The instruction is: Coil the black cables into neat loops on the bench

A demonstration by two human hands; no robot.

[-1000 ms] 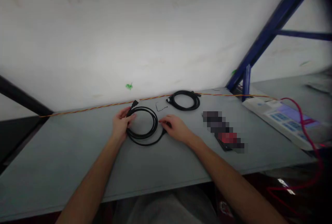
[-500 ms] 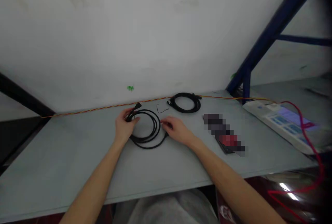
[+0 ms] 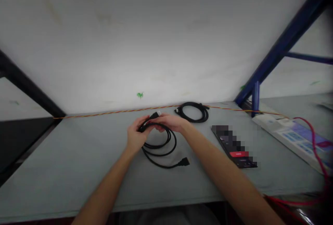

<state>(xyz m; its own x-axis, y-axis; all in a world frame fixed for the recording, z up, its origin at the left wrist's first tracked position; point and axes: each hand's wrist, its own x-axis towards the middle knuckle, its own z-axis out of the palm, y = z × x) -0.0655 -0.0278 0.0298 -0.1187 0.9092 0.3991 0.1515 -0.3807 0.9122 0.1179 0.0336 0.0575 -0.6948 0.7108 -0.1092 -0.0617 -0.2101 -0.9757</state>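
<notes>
Fingers (image 3: 139, 121) of the left hand (image 3: 135, 137) gripped the coiled black cable (image 3: 156, 147), mid-frame; whether the right hand (image 3: 169, 121) gripped too, I couldn't tell! A slackened pinch risked its springing uncoiled.

The left hand (image 3: 135, 135) hides part of the held black cable (image 3: 170, 136), and the dark flat item (image 3: 236, 153) is partly pixelated.

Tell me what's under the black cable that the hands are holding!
Under the black cable is the grey table, showing through the loops. The spots covered by the cable, the left hand and the right hand can't be seen.
</notes>
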